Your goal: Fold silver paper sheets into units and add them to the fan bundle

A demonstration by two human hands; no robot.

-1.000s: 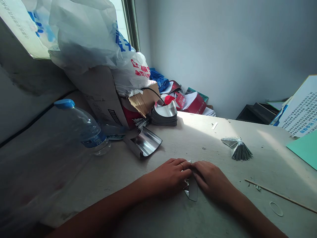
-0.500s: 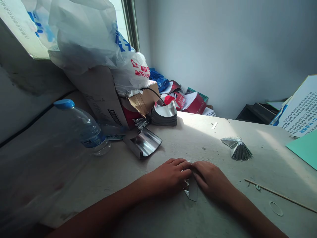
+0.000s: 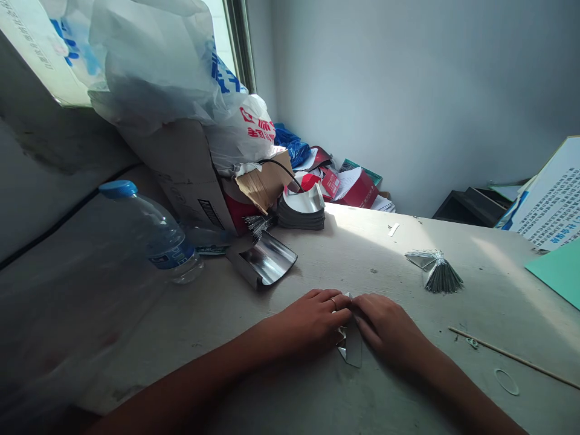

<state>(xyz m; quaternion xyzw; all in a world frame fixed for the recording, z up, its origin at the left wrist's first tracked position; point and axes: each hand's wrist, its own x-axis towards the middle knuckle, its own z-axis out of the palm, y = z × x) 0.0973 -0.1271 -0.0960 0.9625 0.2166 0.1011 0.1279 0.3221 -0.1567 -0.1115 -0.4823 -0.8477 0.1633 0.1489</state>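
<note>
**Head view.** The left hand [image 3: 309, 323] and the right hand [image 3: 387, 326] rest on the table [image 3: 281, 386] near its front edge, fingers directed toward each other, with the fingertips meeting at centre. Both hands are pressed together over a folded metal-foil piece [image 3: 352, 349]. Its upper tip projects between the fingers and its lower end extends toward the person, lying on the table surface. The exact pinch point is hidden by the fingers. A ring [image 3: 334, 302] is worn on one finger of the left hand.

Beyond the hands, right of centre, a fan-shaped bundle of folded foil strips [image 3: 435, 273] lies on the table. To the left lies a curved silver metal sheet [image 3: 265, 260], and behind it sits a stack of curved metal sheets [image 3: 301, 211]. A clear plastic water bottle [image 3: 154, 232] with a blue cap lies at the left. A cardboard box [image 3: 185, 175] stands behind it, under a white plastic bag [image 3: 149, 66].

Right of the hands lie a thin wooden stick [image 3: 507, 356] and a rubber band [image 3: 506, 382]. A green card [image 3: 557, 281] lies at the right edge, beneath a printed paper sign [image 3: 550, 205].
</note>
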